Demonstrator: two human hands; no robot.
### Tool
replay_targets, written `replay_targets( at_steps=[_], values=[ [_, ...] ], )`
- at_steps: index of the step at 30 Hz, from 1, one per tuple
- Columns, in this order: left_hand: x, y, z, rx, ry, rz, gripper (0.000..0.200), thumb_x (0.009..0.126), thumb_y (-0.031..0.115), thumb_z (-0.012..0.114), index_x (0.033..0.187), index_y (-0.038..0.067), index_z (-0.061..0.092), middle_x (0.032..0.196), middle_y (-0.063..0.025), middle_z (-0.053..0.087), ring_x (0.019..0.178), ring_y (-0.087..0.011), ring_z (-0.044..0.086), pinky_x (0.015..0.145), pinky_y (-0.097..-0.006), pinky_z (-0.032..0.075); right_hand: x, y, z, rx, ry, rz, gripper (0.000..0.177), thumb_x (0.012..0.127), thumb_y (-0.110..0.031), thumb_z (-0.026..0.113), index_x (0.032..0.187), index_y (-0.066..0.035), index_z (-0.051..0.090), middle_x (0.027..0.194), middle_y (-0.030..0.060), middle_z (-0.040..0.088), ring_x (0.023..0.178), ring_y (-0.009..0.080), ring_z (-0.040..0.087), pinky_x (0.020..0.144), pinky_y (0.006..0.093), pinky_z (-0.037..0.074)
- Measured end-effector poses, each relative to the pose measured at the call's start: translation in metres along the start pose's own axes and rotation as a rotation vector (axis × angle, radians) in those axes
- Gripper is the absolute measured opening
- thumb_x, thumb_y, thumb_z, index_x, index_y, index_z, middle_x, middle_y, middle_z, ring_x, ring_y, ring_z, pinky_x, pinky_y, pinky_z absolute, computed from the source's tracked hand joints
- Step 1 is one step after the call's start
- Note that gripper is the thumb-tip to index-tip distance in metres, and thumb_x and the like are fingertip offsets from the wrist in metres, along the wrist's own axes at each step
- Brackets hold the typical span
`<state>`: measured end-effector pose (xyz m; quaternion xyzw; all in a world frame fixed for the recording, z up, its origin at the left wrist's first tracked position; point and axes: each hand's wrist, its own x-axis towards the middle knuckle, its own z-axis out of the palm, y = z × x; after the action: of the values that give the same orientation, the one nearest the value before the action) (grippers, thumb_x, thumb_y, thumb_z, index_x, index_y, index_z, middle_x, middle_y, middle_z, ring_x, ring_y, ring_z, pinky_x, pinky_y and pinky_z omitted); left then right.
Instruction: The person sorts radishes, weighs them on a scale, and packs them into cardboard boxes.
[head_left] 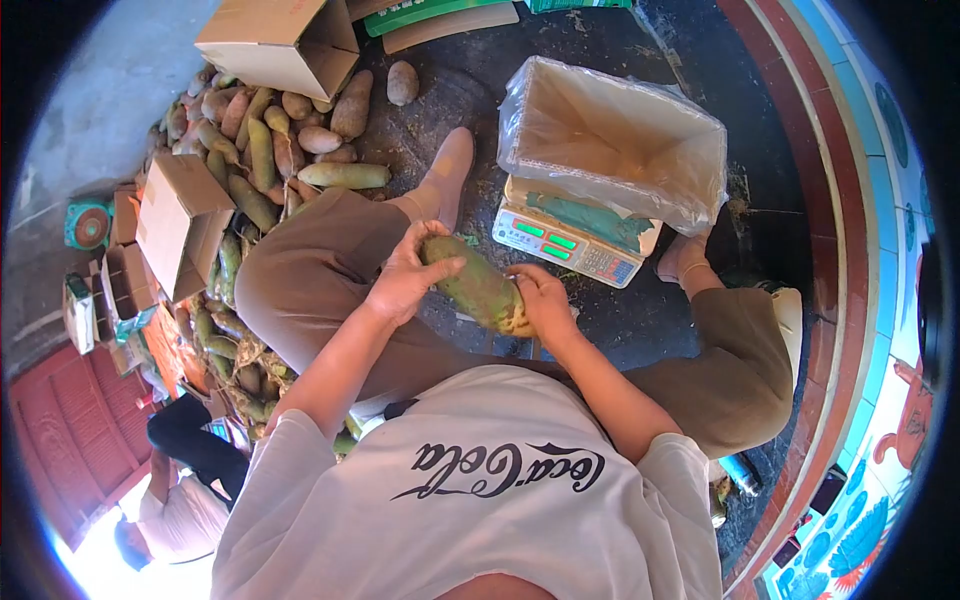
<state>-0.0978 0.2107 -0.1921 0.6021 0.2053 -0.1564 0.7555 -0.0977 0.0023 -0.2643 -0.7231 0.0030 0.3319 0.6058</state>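
Observation:
A thick green radish [474, 284], with a brownish cut or rough end, lies slantwise between my two hands above my lap. My left hand [408, 272] is closed around its upper left end, with the thumb across the top. At the lower right end, my right hand [541, 300] grips it with bent fingers; part of those fingers is hidden. Just beyond the radish sits a digital scale [512, 232] with lit displays. A box lined with clear plastic [610, 125] rests on the scale.
To the left spreads a pile of green and brown root vegetables [262, 155]. Cardboard boxes [262, 45] stand on and beside it, one tipped open [180, 220]. A loose brown root [403, 83] lies on the dark floor. Another person [185, 515] is at lower left.

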Motion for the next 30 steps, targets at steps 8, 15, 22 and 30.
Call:
replay_targets(
  at_steps=[8, 15, 22, 30],
  values=[
    [0.005, -0.016, 0.008, -0.014, 0.042, 0.021, 0.02, 0.079, 0.006, 0.063, 0.095, 0.007, 0.051, 0.09, -0.0004, 0.049, 0.088, -0.01, 0.047, 0.077, -0.024, 0.039, -0.017, -0.048, -0.007, -0.254, -0.27, -0.142, 0.098, 0.063, -0.031, 0.077, 0.14, -0.009, 0.021, 0.133, 0.0216, 0.039, 0.124, 0.0323, 0.039, 0.1, 0.0374, 0.034],
    [0.017, -0.03, -0.002, -0.32, 0.092, -0.231, 0.015, 0.092, 0.018, 0.045, 0.1, 0.008, 0.053, 0.098, -0.0056, 0.054, 0.092, -0.016, 0.052, 0.081, -0.0292, 0.042, -0.012, -0.055, -0.03, -0.161, -0.453, -0.007, 0.092, 0.058, -0.019, 0.079, 0.135, -0.006, 0.031, 0.12, 0.0147, 0.051, 0.11, 0.0234, 0.05, 0.097, 0.0329, 0.037],
    [-0.007, -0.015, 0.017, -0.487, -0.152, -0.393, 0.061, 0.09, 0.056, 0.033, 0.131, 0.01, 0.033, 0.134, -0.0095, 0.036, 0.127, -0.0232, 0.03, 0.101, -0.0512, 0.025, 0.0, -0.057, -0.03, 0.703, -0.496, 0.235, 0.068, 0.068, -0.011, 0.067, 0.129, -0.002, 0.039, 0.114, 0.0095, 0.054, 0.102, 0.0177, 0.054, 0.089, 0.0313, 0.043],
    [-0.015, -0.004, 0.029, -0.358, -0.26, -0.143, 0.072, 0.086, 0.057, 0.044, 0.135, 0.007, 0.028, 0.131, -0.0093, 0.041, 0.121, -0.0224, 0.04, 0.101, -0.0402, 0.033, 0.032, -0.085, -0.003, 0.649, -0.385, 0.002, 0.079, 0.069, -0.017, 0.068, 0.135, -0.002, 0.028, 0.125, 0.0108, 0.045, 0.116, 0.0199, 0.043, 0.098, 0.0327, 0.035]
  ],
)
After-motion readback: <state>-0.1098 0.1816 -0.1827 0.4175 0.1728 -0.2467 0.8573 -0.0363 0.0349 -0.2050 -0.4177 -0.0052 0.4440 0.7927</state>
